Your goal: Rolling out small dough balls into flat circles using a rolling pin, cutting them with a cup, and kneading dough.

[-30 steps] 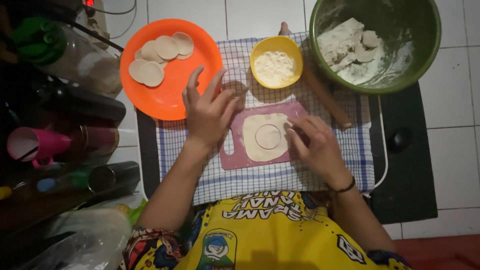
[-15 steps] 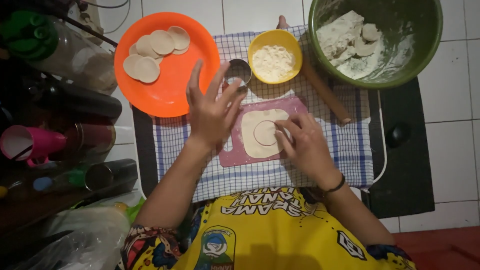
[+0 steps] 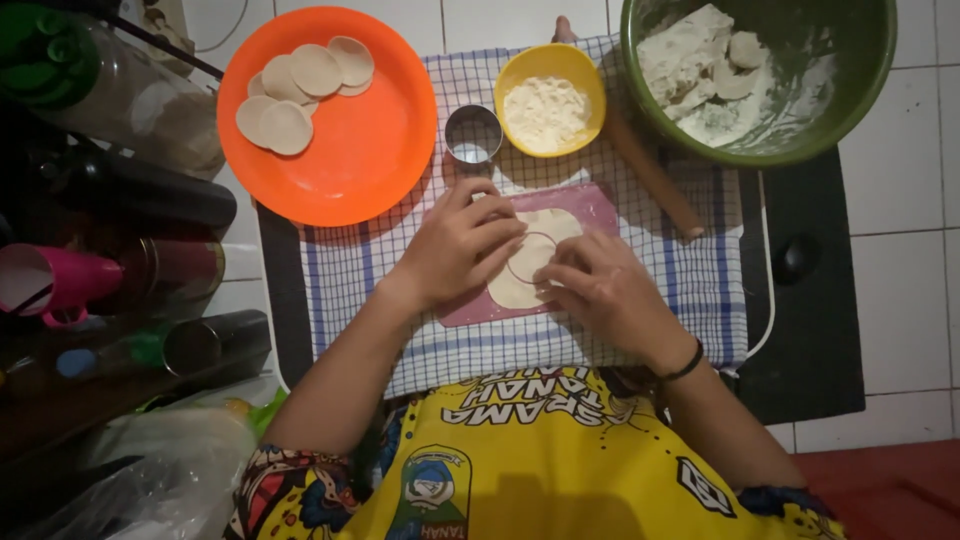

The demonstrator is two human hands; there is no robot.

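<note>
A flat sheet of pale dough [image 3: 535, 262] lies on a pink board [image 3: 470, 305], with a round disc cut into its middle. My left hand [image 3: 455, 245] rests on the dough's left side, fingertips at the disc's edge. From the right, the fingers of my right hand [image 3: 600, 290] touch the same disc. A small round metal cutter [image 3: 472, 134] stands on the checked cloth [image 3: 690, 290] just beyond the board, free of both hands.
An orange plate [image 3: 365, 150] at the far left holds several cut dough discs [image 3: 300, 85]. A yellow bowl of flour [image 3: 548, 100], a wooden rolling pin [image 3: 650, 175] and a green bowl of dough scraps [image 3: 760, 70] sit at the back. Bottles and a pink cup [image 3: 50, 280] crowd the left.
My left hand set the metal cutter down on the cloth beyond the board and came back onto the dough. My right hand stayed at the cut disc.
</note>
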